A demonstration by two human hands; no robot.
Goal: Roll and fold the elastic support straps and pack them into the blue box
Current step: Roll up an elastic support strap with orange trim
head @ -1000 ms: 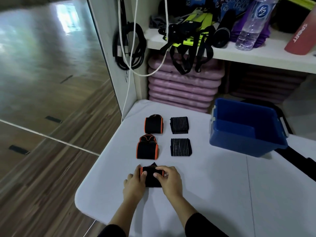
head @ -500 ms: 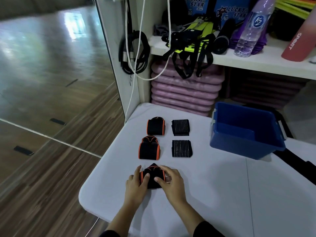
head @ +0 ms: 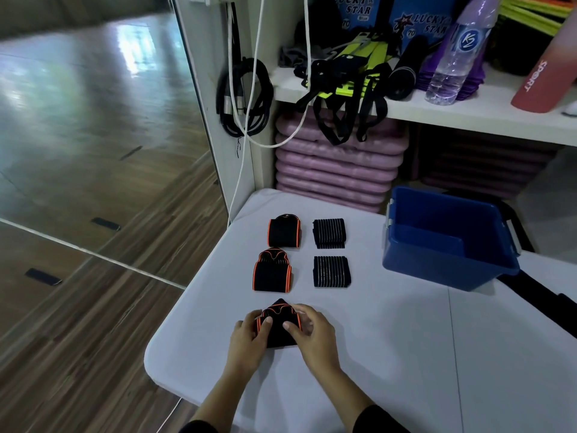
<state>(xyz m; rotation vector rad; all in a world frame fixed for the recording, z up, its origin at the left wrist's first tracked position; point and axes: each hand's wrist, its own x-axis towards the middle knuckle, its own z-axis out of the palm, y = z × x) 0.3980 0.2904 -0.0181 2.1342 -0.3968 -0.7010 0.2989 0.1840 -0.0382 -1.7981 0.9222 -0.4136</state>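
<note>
Thumbs now atop ribbed strap [head: 278,328].

A matt white table [head: 390,354] carries black woven-cloth support straps with orange-trimmed edges [head: 272,271] beside ribbed, striped elastic ones [head: 331,271]. The blue box [head: 437,270] is smooth moulded plastic with a slight sheen. Behind it stand padded, satin-finish purple mats [head: 337,170], a clear plastic water bottle [head: 452,57] and glossy wood-grain flooring [head: 78,120].
</note>
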